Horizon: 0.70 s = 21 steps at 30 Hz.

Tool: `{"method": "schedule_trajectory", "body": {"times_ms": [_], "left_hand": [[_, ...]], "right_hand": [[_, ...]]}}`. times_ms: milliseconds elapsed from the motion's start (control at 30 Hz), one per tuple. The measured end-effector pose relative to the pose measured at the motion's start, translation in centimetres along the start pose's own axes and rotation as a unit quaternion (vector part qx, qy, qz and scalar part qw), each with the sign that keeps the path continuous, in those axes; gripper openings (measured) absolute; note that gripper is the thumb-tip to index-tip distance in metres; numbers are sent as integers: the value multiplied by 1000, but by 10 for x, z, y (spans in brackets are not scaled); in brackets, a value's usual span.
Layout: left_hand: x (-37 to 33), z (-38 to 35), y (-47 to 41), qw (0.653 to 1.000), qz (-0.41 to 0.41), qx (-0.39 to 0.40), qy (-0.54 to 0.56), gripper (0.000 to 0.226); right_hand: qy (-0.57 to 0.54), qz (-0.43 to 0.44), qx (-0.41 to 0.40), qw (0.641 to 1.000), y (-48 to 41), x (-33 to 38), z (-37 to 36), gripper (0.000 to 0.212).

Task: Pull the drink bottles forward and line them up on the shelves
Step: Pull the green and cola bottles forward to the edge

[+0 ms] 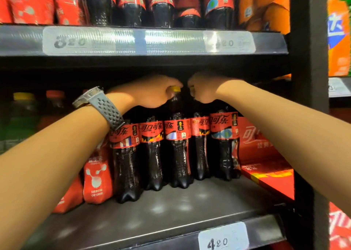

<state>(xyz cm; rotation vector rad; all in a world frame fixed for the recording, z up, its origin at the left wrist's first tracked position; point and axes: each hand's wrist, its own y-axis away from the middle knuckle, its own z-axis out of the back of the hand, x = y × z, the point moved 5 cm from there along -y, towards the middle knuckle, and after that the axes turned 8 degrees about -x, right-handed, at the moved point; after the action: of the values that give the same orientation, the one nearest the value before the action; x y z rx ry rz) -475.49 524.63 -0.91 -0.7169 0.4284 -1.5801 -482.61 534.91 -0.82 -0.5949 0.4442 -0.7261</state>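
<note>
Shop, drinks aisle. I am looking at dark metal shelves (171,208) that are carrying rows of identical cola bottles (178,151), labels facing out. Clear strips (144,40) along the shelf edges are holding price tags (223,239) reading 420 and 820. Red packs (96,173) and orange bottles (266,8) are filling the space beside them, each product standing in multiples.

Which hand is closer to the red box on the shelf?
Right. The right hand, gripping a bottle, is above and left of the red box; the left hand is farther left, pinching a yellow cap.
</note>
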Motion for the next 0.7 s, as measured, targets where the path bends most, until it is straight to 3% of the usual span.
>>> {"method": "schedule_trajectory", "body": {"times_ms": [467,700], "left_hand": [[8,-8,-6,999,22,-38,-19,16],[7,-13,-6,995,70,-56,-39,20]], "right_hand": [[-42,-16,-20,999,2,-5,0,28],[-50,-22,-19,998,2,-7,-1,30]]}}
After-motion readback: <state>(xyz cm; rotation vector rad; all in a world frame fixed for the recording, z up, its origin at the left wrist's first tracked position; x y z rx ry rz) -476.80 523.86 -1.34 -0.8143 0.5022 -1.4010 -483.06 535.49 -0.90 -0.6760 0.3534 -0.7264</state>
